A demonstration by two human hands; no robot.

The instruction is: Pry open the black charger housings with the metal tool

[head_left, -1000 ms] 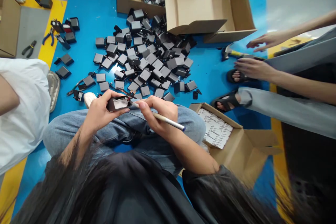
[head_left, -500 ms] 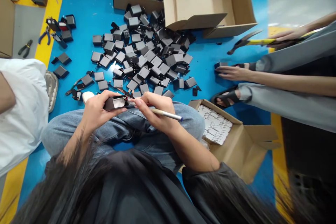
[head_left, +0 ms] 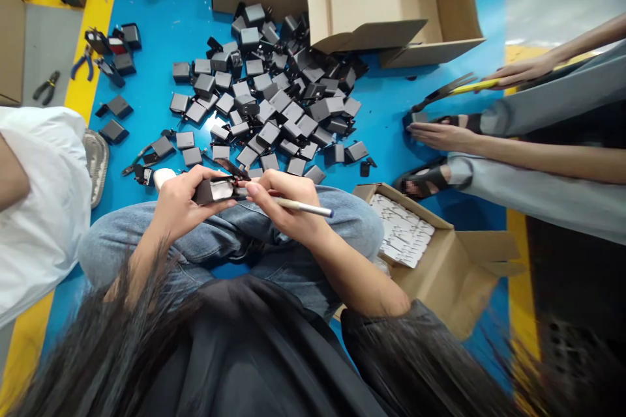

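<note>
My left hand (head_left: pixel 178 205) is closed round a dark grey plastic casing (head_left: pixel 203 192) and holds it above my lap. Its open end faces right and shows something whitish inside, with small dark and reddish parts beside it. In my right hand (head_left: pixel 291 199) is a slim white pen (head_left: pixel 308 208) with a blue end, gripped between thumb and fingers. The other end of the pen points left at the casing's opening; whether it touches is hidden by my fingers. Just ahead, many similar grey casings (head_left: pixel 268 133) lie in a loose pile on the blue floor.
At right, a co-worker's hand (head_left: pixel 443 137) steadies a casing while the other holds a yellow-handled hammer (head_left: pixel 472 86). An open carton (head_left: pixel 440 225) with white pieces stands by my right knee. More cartons (head_left: pixel 259 5) stand behind the pile. Pliers (head_left: pixel 82 65) lie at left.
The co-worker's hammer has come down to the casing under their hand. My right hand and the pen have shifted very slightly left; my left hand keeps its hold.
</note>
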